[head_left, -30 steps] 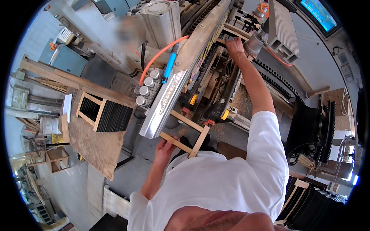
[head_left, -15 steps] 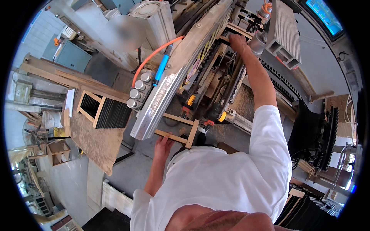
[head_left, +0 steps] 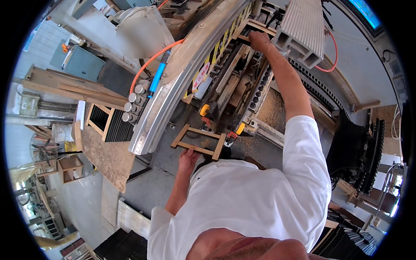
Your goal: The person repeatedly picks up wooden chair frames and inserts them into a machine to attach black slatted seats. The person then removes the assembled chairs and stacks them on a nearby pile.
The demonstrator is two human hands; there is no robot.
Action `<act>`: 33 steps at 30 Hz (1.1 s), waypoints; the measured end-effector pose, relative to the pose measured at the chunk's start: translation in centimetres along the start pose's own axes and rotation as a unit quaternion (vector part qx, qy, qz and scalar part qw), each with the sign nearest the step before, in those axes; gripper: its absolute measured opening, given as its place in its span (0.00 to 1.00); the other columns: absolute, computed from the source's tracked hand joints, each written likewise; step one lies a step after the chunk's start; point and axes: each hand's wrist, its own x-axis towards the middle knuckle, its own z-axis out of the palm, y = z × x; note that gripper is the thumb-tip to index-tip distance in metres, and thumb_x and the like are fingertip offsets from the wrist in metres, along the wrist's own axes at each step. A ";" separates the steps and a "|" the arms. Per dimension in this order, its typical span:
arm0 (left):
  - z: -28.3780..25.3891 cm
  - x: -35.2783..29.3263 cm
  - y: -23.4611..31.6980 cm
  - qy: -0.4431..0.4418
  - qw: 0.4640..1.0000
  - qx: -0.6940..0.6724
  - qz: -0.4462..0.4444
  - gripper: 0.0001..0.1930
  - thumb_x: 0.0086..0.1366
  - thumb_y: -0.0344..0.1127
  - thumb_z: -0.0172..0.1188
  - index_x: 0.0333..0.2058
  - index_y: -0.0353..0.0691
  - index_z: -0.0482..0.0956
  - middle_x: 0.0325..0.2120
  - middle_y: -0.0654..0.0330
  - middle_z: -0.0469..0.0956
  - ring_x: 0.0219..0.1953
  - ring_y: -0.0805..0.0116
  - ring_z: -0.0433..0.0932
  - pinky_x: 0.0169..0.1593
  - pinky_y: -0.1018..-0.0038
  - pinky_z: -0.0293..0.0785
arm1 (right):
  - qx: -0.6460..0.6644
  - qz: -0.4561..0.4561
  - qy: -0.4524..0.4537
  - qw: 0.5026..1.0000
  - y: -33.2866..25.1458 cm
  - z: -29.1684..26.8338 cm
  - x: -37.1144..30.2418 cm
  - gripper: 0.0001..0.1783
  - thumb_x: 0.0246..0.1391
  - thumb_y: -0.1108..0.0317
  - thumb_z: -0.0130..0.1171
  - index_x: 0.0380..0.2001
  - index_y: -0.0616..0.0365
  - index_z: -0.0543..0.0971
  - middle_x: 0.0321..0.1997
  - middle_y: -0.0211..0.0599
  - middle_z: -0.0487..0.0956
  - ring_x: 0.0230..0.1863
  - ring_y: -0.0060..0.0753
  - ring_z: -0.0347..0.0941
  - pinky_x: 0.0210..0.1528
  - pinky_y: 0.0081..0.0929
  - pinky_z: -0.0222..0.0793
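Clasped in the left grip (head_left: 187, 160), with fingers curled around the near rail: a small hollow rectangular frame of pale wood (head_left: 219, 147), in the air just ahead of the white short-sleeved shirt (head_left: 242, 190), above the smooth grey floor (head_left: 158, 182). Far ahead, at the end of an outstretched bare forearm, the right grip (head_left: 260, 42), bent down over the near edge of a second pale wooden frame (head_left: 262, 27); fingertips hidden, so cannot tell whether pinching that edge or only touching it. Between the two grips, a long pale bar with a row of round black discs (head_left: 258, 89), and near its lower end a yellow clip (head_left: 240, 128) and a small red block (head_left: 232, 135). Right of the bar, a bed of loose tan sawdust (head_left: 274, 108); just beside the right grip, a thick ribbed silver-grey metal profile (head_left: 299, 32). To the left, a long worn silver-grey metal beam (head_left: 174, 84), with a slim bright-blue cylinder (head_left: 157, 80), a curving orange hose (head_left: 149, 59) and a row of round silver knobs (head_left: 134, 98) along it. Farther left, on a brown board-topped bench (head_left: 108, 164), a stack of black-slatted pale wooden frames (head_left: 119, 125); well beyond, a blue-grey metal cabinet (head_left: 84, 63).
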 end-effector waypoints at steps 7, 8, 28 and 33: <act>0.9 -0.4 -1.3 0.054 0.998 0.003 0.012 0.16 0.70 0.35 0.51 0.53 0.37 0.68 0.50 0.56 0.75 0.52 0.61 0.75 0.57 0.61 0.69 | 0.329 0.280 -0.046 0.901 -5.3 -3.0 3.7 0.12 0.46 0.74 0.60 0.37 0.58 0.78 0.40 0.46 0.80 0.46 0.55 0.76 0.46 0.60 0.65; 1.1 -0.4 -1.3 0.057 0.998 0.009 0.012 0.15 0.70 0.35 0.51 0.53 0.37 0.68 0.50 0.56 0.75 0.52 0.61 0.75 0.57 0.61 0.69 | 0.311 0.279 -0.066 0.906 -5.5 -2.8 3.6 0.14 0.46 0.75 0.59 0.40 0.58 0.76 0.41 0.46 0.79 0.46 0.56 0.76 0.48 0.62 0.64; -1.7 -4.8 -1.0 0.143 0.983 0.019 0.118 0.14 0.69 0.33 0.49 0.51 0.35 0.69 0.51 0.56 0.75 0.51 0.62 0.75 0.56 0.61 0.70 | 0.377 0.165 -0.226 0.883 2.7 -23.0 2.7 0.12 0.53 0.72 0.55 0.42 0.56 0.77 0.41 0.44 0.81 0.44 0.51 0.78 0.48 0.55 0.70; -3.0 -6.8 -1.2 0.160 0.976 -0.001 0.148 0.18 0.69 0.35 0.52 0.53 0.32 0.69 0.50 0.54 0.74 0.51 0.60 0.75 0.55 0.64 0.72 | 0.310 0.147 -0.271 0.900 1.9 -21.4 4.1 0.11 0.53 0.69 0.56 0.41 0.55 0.78 0.44 0.45 0.81 0.46 0.51 0.78 0.45 0.51 0.74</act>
